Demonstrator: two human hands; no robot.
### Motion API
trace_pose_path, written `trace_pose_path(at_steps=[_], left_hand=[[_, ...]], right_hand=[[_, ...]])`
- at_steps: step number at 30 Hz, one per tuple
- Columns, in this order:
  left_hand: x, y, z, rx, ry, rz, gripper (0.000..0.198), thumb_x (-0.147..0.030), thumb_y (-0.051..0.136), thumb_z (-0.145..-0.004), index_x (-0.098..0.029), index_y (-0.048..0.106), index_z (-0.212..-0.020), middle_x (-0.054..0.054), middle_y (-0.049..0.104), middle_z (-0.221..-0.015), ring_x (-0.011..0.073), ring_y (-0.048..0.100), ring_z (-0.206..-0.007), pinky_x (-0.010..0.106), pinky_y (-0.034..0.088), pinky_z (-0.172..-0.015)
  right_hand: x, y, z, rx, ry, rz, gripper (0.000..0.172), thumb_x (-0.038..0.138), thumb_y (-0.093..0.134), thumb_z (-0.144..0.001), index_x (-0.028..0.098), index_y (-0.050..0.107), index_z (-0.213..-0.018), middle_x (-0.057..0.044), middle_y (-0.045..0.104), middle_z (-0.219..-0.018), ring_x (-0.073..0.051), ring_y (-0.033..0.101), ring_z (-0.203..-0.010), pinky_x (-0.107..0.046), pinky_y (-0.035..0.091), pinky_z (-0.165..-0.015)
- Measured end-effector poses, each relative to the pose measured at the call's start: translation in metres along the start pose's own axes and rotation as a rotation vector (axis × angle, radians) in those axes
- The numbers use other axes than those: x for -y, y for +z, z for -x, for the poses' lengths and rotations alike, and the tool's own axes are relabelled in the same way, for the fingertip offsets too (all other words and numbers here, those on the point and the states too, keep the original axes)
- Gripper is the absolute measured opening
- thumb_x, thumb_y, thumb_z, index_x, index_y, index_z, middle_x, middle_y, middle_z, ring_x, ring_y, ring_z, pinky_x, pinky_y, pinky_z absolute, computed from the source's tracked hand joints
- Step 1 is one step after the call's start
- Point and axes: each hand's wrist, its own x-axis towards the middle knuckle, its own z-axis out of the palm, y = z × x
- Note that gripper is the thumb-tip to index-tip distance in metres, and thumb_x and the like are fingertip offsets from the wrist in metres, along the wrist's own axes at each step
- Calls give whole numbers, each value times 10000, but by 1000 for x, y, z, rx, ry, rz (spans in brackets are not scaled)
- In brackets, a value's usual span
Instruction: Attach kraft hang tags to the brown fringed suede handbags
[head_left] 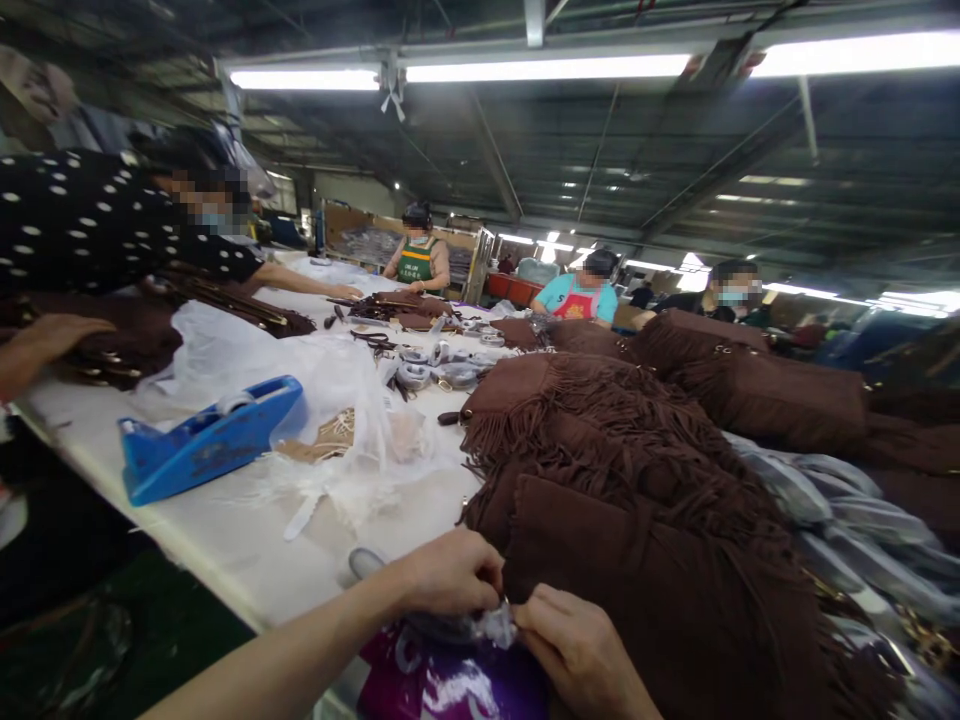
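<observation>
My left hand [454, 572] is closed, its fingers pinching crumpled clear plastic wrapping [496, 628]. From the other side my right hand [574, 640] pinches the same plastic, its fingertips close to the left ones. A grey looped strap [366, 562] lies beneath my left wrist and seems to run into the wrapping. Glossy purple material [457, 682] with pale lettering shows under both hands. To the right, next to my hands, brown fringed bags [637, 560] are piled up.
A blue tape dispenser [214, 435] stands on the white table [225, 540] beside a heap of thin white plastic [352, 370]. Plastic-wrapped straps lie at mid-table [442, 370] and far right [847, 510]. A co-worker in polka dots [82, 220] reaches across; several others work farther back.
</observation>
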Motion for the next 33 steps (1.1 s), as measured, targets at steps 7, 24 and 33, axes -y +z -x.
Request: trace_pose_path(at_steps=[7,24,33], left_hand=[[-4,2,9,-26,-75,58,150,-143,636,-654,-174,720,-775,-55,608,-614,113,525,-590,188,355,-538],[-3,21,11,-254,7,-155,145,-154,486,-693,-203,619,-665,-21,597,-629,131,503,-602,222,320,-571],[4,26,12,-376,-30,65,113,-157,443,-689,-181,540,-635,-20,530,-618,135,483,-628,207,331,-573]], right_hand=[[1,-4,-3,83,24,-11,204,143,513,-952,216,654,-824,8,653,-754,-144,627,-686,-232,420,-640],[11,-23,-19,119,158,-413,181,98,462,-908,210,604,-920,-18,648,-896,-162,620,-832,-243,445,-751],[14,-29,-36,124,276,-365,151,122,433,-841,226,491,-748,23,559,-684,-154,547,-630,-265,369,-606]])
